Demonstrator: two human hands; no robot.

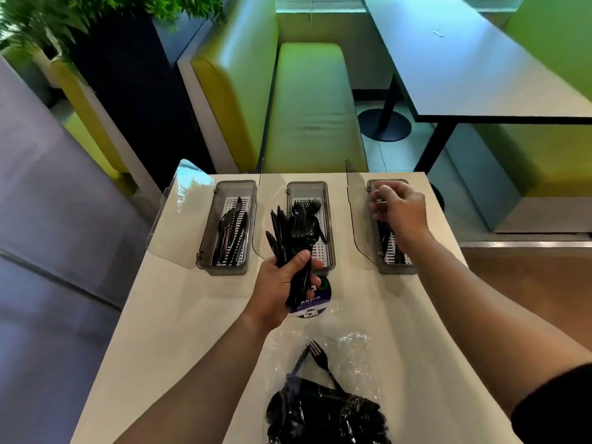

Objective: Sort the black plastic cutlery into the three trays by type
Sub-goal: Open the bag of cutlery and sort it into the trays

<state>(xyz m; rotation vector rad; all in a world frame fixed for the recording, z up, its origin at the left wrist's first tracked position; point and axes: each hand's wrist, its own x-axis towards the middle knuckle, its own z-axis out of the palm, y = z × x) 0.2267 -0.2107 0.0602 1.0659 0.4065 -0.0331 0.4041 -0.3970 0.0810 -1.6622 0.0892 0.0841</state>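
- A mixed bundle of black cutlery [290, 233] was held upright in the left hand [282, 285], which was closed firmly around the handles, in front of the middle tray [330, 251].
- The right hand [395, 206] was seen over the right tray [381, 267] with its fingers loosely curled; whether a piece was pinched between them could not be told, because the hand was blurred and covered the tray.
- The step was judged to be the placing of one piece into the right tray. To do it well, each piece should be drawn out of the bundle by its working end and its type checked before it is let go.
- Each piece should be laid along the length of the tray, parallel to the pieces already there, so that nothing leans on the wall or on the open clear lid [360, 219].
- The grip of the left hand should be kept tight while a piece is pulled, otherwise the neighbours could slide out and fall.
- Some long dark pieces were lying in the left tray [205, 238], and forks were seen in the middle tray.
- More cutlery was left in a clear plastic bag [323, 408] on the near part of the pale tabletop [179, 315], with one fork [322, 360] sticking out; much of the task was therefore judged to remain.
- A round printed sticker [315, 301] was partly hidden under the left hand.
- Behind the tabletop a green bench seat [310, 104], a second table [480, 68] and a plant [64, 14] were visible.
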